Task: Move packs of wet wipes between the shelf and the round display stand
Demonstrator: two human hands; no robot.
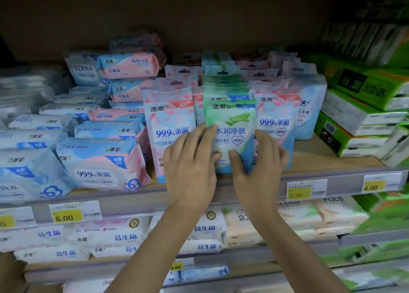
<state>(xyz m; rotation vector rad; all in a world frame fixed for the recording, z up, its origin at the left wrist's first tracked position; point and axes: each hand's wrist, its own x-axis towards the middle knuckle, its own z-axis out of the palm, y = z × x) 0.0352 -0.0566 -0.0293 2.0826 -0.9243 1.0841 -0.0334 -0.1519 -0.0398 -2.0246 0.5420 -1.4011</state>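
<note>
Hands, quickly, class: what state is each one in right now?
Left hand: grips the green wipes pack, left edge.
Right hand: grips the same pack, right side.

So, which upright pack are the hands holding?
The green-topped pack, front of the middle row; left hand and right hand grip it. Neighbouring packs are pink.

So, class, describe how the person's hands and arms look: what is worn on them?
The left hand and right hand are ungloved, with no ring, watch or bracelet showing. Both forearms are bare to the frame's edge, with no sleeves.
</note>
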